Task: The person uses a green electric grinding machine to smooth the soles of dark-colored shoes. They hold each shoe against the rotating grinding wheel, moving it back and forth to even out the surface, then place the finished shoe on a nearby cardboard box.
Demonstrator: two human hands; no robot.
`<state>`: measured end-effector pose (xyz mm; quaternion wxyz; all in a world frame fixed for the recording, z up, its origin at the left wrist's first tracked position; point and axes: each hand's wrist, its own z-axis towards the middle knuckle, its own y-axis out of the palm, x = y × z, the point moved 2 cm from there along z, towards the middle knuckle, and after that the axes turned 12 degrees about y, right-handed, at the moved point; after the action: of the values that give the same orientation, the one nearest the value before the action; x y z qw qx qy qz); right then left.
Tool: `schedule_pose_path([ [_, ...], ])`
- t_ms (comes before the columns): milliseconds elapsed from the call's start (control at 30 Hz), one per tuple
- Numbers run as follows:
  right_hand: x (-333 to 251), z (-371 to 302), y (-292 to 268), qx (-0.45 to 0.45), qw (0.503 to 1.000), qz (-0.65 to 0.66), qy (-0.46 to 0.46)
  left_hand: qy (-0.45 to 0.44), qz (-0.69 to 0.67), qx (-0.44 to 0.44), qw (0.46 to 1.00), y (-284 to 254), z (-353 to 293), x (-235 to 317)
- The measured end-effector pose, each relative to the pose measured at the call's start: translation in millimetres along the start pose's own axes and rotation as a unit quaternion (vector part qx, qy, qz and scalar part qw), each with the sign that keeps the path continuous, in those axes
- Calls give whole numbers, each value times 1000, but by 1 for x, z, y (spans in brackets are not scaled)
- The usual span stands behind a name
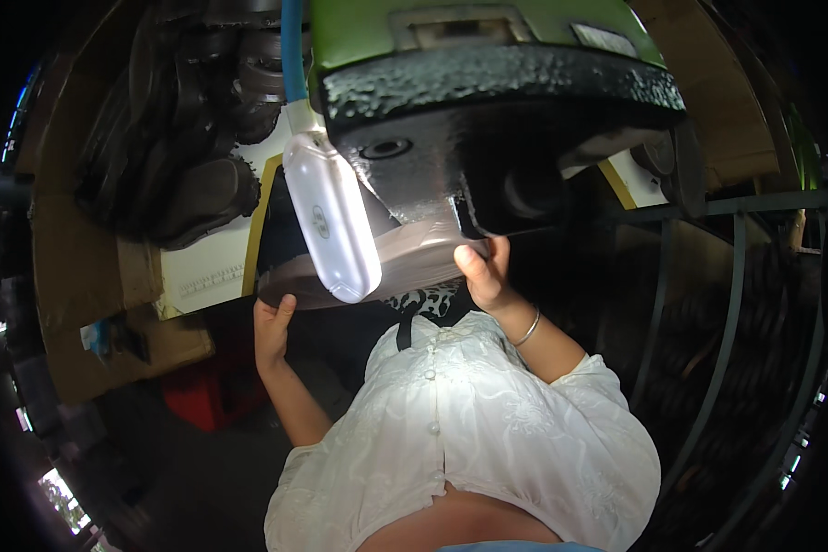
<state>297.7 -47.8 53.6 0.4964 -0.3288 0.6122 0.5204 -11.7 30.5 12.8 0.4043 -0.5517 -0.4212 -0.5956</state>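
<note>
A brownish-grey shoe sole (412,265) is held level between my two hands, beneath the green and black machine head (497,101). My left hand (274,329) pinches one end of the sole, thumb on top. At the other end my right hand (489,274) grips its near edge, the thumb pressed on the surface and a bracelet on the wrist. The lit white lamp (331,221) hangs in front of the sole and hides part of its middle. The sole's far edge runs under the machine, where contact cannot be made out.
Dark soles (198,198) lie heaped on a pale board at the left, inside cardboard (78,294). More dark soles (681,166) sit at the right, near a metal rack (731,294). A red stool-like object (213,391) stands low at the left.
</note>
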Motion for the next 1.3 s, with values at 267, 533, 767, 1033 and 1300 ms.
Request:
schedule_pose_path([
  [267, -33, 16, -3, -62, 995, -70, 45, -101, 79, -236, 963, 63, -11, -50],
  [533, -53, 19, -56, 89, 993, -62, 41, -92, 286, -249, 921, 158, 2, -23],
  [767, -63, -3, -112, 242, 961, 36, -126, -74, -18, -121, 990, 183, 5, -8],
  [1033, -89, -15, -78, 100, 962, -89, -239, 126, 169, -130, 969, 198, 16, -34],
  [1300, -152, -30, -78, 350, 775, -382, -362, -81, 361, -171, 913, 144, 18, -171],
])
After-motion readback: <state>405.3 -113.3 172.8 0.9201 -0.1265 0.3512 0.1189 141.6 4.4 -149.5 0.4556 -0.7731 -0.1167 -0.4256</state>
